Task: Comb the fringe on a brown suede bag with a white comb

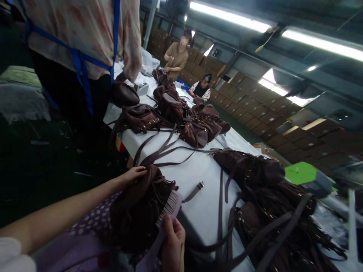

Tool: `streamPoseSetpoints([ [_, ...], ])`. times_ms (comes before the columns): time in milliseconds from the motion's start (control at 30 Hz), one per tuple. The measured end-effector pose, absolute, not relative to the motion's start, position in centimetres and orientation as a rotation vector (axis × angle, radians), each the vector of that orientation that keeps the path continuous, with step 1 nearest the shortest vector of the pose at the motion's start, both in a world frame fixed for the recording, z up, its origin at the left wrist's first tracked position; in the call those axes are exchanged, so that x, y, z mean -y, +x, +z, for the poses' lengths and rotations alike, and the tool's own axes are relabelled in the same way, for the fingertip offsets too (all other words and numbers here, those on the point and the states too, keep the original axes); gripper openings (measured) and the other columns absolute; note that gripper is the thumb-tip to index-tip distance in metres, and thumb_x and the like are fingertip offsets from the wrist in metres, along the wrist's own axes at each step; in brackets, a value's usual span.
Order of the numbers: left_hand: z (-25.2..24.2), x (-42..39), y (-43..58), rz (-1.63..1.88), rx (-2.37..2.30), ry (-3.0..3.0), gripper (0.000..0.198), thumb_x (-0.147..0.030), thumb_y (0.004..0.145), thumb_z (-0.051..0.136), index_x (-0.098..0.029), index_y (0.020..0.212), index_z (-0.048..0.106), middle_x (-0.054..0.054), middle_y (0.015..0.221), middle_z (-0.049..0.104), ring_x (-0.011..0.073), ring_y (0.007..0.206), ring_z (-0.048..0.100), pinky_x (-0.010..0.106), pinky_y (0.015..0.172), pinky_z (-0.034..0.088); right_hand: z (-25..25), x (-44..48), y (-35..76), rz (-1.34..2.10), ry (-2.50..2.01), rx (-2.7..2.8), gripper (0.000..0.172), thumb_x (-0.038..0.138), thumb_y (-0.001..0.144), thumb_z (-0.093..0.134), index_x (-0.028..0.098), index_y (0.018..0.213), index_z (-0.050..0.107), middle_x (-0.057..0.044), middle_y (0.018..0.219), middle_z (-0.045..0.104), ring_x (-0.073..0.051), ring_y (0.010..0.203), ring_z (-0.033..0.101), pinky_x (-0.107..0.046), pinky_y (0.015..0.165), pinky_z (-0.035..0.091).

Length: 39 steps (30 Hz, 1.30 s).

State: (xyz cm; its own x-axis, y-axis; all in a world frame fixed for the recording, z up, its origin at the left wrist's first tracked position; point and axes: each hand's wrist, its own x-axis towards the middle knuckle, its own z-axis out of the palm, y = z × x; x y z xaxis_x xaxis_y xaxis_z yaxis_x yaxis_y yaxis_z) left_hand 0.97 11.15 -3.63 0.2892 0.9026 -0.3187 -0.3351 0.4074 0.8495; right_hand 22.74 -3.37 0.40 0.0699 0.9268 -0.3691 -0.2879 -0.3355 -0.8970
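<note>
A dark brown fringed bag (133,211) rests against my lap at the table's near edge. My left hand (133,176) pinches its upper edge, fingers closed on the leather. In my right hand (173,240) is a pale lilac comb (175,200), its teeth turned toward the fringe at the bag's right side. Whether the teeth touch the strands is hard to make out in the dim light. A strap with a metal buckle (200,185) lies on the white table covering just beyond the comb.
Brown bags (172,107) lie along the white table (204,170), with a larger pile (272,204) and loose straps at right. A green-lidded container (300,173) stands beyond it. A person in a blue-tied apron (82,56) stands at left; two people work farther back near stacked cartons (255,109).
</note>
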Motion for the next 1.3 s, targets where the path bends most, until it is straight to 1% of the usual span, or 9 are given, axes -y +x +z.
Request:
streamPoseSetpoints([
  [167,-2.2,-6.9,-1.4,0.825,-0.935,0.857,0.064,-0.068,0.076,0.058,-0.016,0.112,0.066,0.011,0.106,0.072,0.0313,0.101,0.066,0.037,0.083,0.052,-0.3,6.9,21.3,1.575,-1.169,0.399,0.033,0.044,0.07,0.078,0.018,0.088,0.068,-0.006,0.084,0.075,-0.021,0.071,0.068,-0.031,0.063,0.052],
  [300,-3.3,-1.8,-2.2,0.854,-1.049,1.218,0.073,-0.051,0.07,0.074,-0.023,0.134,0.052,0.007,0.13,0.061,0.0301,0.122,0.053,0.036,0.104,0.039,-1.0,8.1,20.3,1.627,-1.147,0.367,0.032,0.043,0.071,0.077,0.017,0.089,0.069,-0.006,0.084,0.075,-0.019,0.068,0.067,-0.031,0.064,0.052],
  [433,-4.5,-0.3,-2.3,1.008,-1.394,1.12,0.053,-0.057,0.082,0.056,-0.016,0.116,0.062,0.011,0.116,0.067,0.0307,0.111,0.059,0.038,0.098,0.043,-0.9,8.9,19.0,1.602,-1.143,0.258,0.034,0.043,0.063,0.083,0.02,0.083,0.068,-0.004,0.083,0.075,-0.019,0.071,0.067,-0.03,0.064,0.052],
  [600,5.1,-4.1,-5.3,0.954,-1.136,1.325,0.042,-0.053,0.083,0.059,-0.017,0.103,0.062,0.003,0.095,0.069,0.0225,0.085,0.063,0.027,0.073,0.049,0.4,9.8,18.1,1.616,-1.075,0.25,0.035,0.047,0.065,0.08,0.021,0.085,0.069,-0.004,0.082,0.073,-0.02,0.069,0.066,-0.03,0.061,0.051],
  [767,14.2,-9.7,-6.1,0.37,-1.07,1.808,0.03,-0.046,0.079,0.065,-0.018,0.089,0.071,0.0,0.079,0.069,0.019,0.077,0.061,0.022,0.068,0.043,0.5,10.0,15.4,1.781,-0.979,0.423,0.029,0.043,0.071,0.077,0.017,0.081,0.069,-0.001,0.067,0.066,-0.011,0.053,0.055,-0.022,0.051,0.043],
  [900,9.7,-11.3,-4.7,-0.18,-1.204,1.629,0.037,-0.052,0.071,0.068,-0.015,0.065,0.072,0.005,0.061,0.067,0.0209,0.061,0.058,0.027,0.059,0.044,-0.9,11.1,15.7,1.732,-1.116,0.472,0.04,0.052,0.072,0.073,0.016,0.086,0.063,-0.001,0.068,0.066,-0.011,0.049,0.057,-0.022,0.048,0.043],
  [1067,3.0,-8.8,-3.0,-0.463,-1.079,1.536,0.041,-0.059,0.068,0.066,-0.018,0.065,0.074,0.006,0.06,0.069,0.0217,0.053,0.059,0.03,0.053,0.046,-1.8,14.5,22.0,1.259,-1.633,0.492,0.048,0.069,0.075,0.057,0.023,0.085,0.052,0.0,0.058,0.064,-0.014,0.04,0.053,-0.024,0.039,0.039],
  [1167,2.4,-8.9,-1.3,-0.494,-1.012,1.55,0.046,-0.063,0.068,0.064,-0.018,0.071,0.075,0.006,0.066,0.072,0.0223,0.06,0.062,0.029,0.058,0.048,-1.4,15.1,23.9,0.862,-1.873,0.79,0.04,0.062,0.082,0.051,0.022,0.081,0.054,0.002,0.053,0.059,-0.013,0.041,0.05,-0.023,0.04,0.038],
  [1300,3.2,-9.6,1.0,-0.487,-0.931,1.587,0.06,-0.071,0.073,0.055,-0.016,0.087,0.075,0.006,0.08,0.074,0.023,0.076,0.064,0.028,0.072,0.049,-0.4,12.8,21.4,0.755,-1.838,1.167,0.043,0.048,0.094,0.034,0.015,0.112,0.056,-0.003,0.061,0.064,-0.018,0.052,0.061,-0.025,0.046,0.045],
])
